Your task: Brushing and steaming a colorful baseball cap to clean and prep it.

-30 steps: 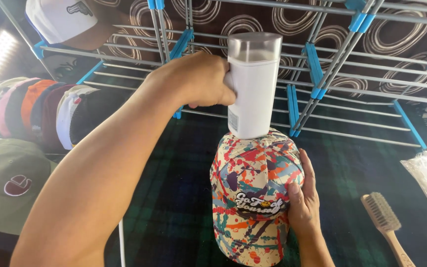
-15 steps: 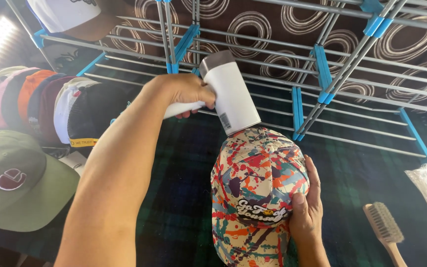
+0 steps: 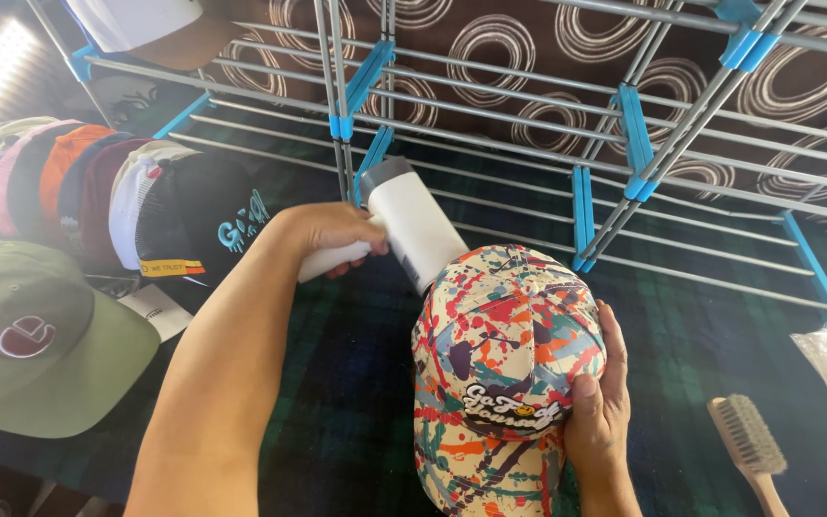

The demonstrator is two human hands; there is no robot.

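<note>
The left hand (image 3: 332, 235) is wrapped tight around the handle of a white handheld device (image 3: 404, 225) — its barrel runs on a slant, grey end up and away, the other end pressed against the crown of the paint-splattered cap (image 3: 504, 369). The right hand (image 3: 600, 402) cups that cap's side, thumb over the front panel, brim pointing toward the person. A wooden brush (image 3: 748, 450) lies just beyond the right hand — stacked caps (image 3: 98, 191) sit outside the left arm.
</note>
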